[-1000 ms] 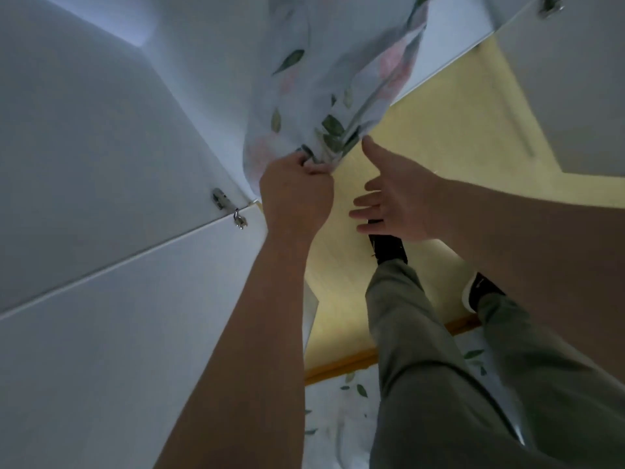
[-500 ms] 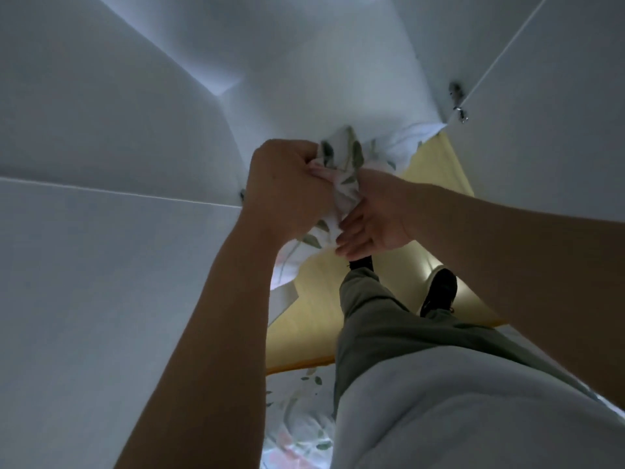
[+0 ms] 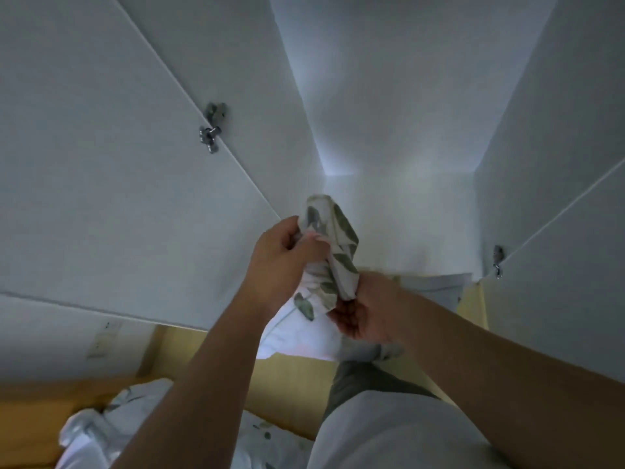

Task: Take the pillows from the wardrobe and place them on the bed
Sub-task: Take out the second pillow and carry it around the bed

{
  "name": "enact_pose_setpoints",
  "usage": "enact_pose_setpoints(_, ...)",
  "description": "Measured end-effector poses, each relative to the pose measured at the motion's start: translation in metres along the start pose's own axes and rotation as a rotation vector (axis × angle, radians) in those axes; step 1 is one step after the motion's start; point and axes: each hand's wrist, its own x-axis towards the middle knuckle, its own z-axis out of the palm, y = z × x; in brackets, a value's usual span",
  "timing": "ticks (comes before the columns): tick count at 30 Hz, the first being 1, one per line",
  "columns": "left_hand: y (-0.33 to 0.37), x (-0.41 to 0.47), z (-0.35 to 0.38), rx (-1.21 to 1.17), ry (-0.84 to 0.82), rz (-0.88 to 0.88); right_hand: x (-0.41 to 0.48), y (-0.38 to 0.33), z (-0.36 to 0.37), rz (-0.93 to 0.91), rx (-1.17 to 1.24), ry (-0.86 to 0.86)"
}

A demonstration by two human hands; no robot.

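Observation:
A white pillow (image 3: 324,262) printed with green leaves hangs bunched in front of the open white wardrobe (image 3: 389,113). My left hand (image 3: 287,255) grips its upper gathered end. My right hand (image 3: 368,313) holds the cloth lower down, palm up. The pillow's lower white part (image 3: 297,336) sags between my forearms. The bed (image 3: 111,424) with matching leaf-print bedding lies at the bottom left, below my arms.
Open wardrobe doors with metal hinges (image 3: 211,130) stand left and right (image 3: 497,258). A pale yellow wooden floor (image 3: 297,384) and the bed's wooden frame (image 3: 40,418) lie below. My legs and grey shirt (image 3: 389,431) fill the bottom right.
The pillow has come down out of the wardrobe. My right hand, open a second ago, has closed on it. The view has swung so the wardrobe interior sits in the middle.

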Motion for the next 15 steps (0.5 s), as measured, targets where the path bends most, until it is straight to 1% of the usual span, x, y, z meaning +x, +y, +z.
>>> enact_pose_setpoints(3,-0.006,-0.018,-0.016,-0.220,0.158,-0.189,-0.029,0.003,0.021,-0.043,-0.107,-0.036)
enact_pose_setpoints(4,-0.010,-0.021,-0.020,-0.199,0.212,-0.256,-0.039,0.002,0.028,-0.073,-0.138,-0.050)
enact_pose_setpoints(5,-0.016,-0.025,-0.026,-0.122,0.269,-0.307,-0.050,-0.001,0.035,-0.112,-0.166,-0.056)
enact_pose_setpoints(8,-0.032,-0.037,-0.045,0.130,0.484,-0.387,-0.079,-0.009,0.058,-0.206,-0.232,-0.056)
enact_pose_setpoints(9,-0.035,-0.043,-0.052,0.169,0.573,-0.385,-0.087,-0.011,0.065,-0.224,-0.240,-0.060)
enact_pose_setpoints(12,-0.035,-0.056,-0.073,0.230,0.949,-0.276,-0.106,-0.015,0.082,-0.284,-0.258,-0.074)
enact_pose_setpoints(14,-0.031,-0.064,-0.087,0.165,1.170,-0.222,-0.119,-0.017,0.090,-0.338,-0.284,-0.091)
enact_pose_setpoints(15,-0.028,-0.066,-0.094,0.115,1.222,-0.211,-0.124,-0.018,0.093,-0.364,-0.289,-0.099)
